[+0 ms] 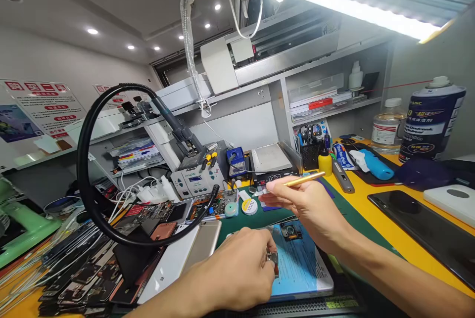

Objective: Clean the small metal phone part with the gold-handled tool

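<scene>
We see a cluttered electronics repair bench from above our own two hands. Our left hand is closed around a small metal component, pinching it between fingertips just above a light blue rectangular work mat. Our right hand is raised a little above the mat, gripping a slim gold-coloured metal pen-shaped tool that points left. A small black camera module lies on the mat between our hands. To the left, a thick black looped hose arcs over a pile of dismantled phones. A grey soldering station stands behind. On the right, a dark phone lies flat on the yellow table surface.
</scene>
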`<state>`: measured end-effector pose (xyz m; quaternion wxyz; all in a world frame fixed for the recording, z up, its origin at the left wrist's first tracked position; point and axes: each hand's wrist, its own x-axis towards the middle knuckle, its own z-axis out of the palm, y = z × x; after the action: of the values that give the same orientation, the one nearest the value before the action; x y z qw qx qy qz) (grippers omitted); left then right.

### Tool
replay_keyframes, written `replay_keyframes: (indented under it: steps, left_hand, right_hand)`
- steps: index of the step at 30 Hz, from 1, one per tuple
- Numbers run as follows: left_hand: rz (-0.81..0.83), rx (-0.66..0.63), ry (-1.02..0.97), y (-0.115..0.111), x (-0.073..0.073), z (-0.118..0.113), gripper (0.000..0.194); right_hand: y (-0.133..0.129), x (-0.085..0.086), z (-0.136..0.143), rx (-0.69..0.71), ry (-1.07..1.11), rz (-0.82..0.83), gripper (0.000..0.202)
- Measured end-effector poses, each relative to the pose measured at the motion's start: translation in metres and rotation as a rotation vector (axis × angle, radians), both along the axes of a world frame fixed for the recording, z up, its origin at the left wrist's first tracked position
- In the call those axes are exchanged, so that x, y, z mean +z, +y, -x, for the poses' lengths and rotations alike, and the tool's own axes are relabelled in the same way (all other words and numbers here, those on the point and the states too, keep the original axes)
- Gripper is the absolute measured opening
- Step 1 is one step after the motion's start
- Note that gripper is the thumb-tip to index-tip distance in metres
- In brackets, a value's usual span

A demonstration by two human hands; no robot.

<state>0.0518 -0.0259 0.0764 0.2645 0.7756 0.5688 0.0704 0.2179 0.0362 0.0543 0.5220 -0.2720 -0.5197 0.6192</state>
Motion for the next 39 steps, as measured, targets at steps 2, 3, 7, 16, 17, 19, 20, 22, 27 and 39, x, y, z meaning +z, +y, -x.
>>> replay_keyframes:
  steps: [2,3,7,16,17,19,20,22,27,39]
  left_hand:
    - [-0.029,-0.007,0.031,0.0,-0.001,0.001,0.015]
    - [-0.04,-0.01,0.043,-0.001,-0.001,0.001,0.016]
    - [-0.059,-0.028,0.074,-0.002,-0.002,0.001,0.02]
    - [-0.037,-0.08,0.095,-0.009,0.006,0.0,0.033]
    - [-0.038,-0.082,0.092,-0.01,0.005,0.001,0.032]
    - [-0.048,-0.081,0.081,-0.01,0.001,0.003,0.032]
    - [-0.06,-0.079,0.075,-0.01,-0.001,0.004,0.032]
    - [-0.097,-0.074,0.065,-0.01,-0.006,0.006,0.032]
    - [-0.216,-0.091,0.009,-0.012,-0.016,0.01,0.026]
    - [-0.675,-0.214,-0.061,-0.014,-0.022,0.065,0.025]
  right_hand:
    - [0.0,0.0,-0.001,0.005,0.023,-0.005,0.015]
    - [0.0,0.0,-0.001,0.01,0.037,-0.005,0.014]
    - [0.001,-0.001,-0.001,0.06,0.095,0.026,0.013]
    - [0.001,0.002,-0.005,0.238,0.187,0.147,0.007]
    - [0.001,0.003,-0.005,0.246,0.194,0.157,0.006]
    - [-0.001,0.004,-0.005,0.256,0.206,0.17,0.003]
    - [-0.001,0.005,-0.005,0.261,0.209,0.173,0.003]
    - [0.0,0.004,-0.005,0.268,0.211,0.176,0.003]
    - [0.003,0.001,-0.005,0.267,0.181,0.166,0.006]
    - [0.011,-0.001,-0.001,0.137,0.034,0.174,0.013]
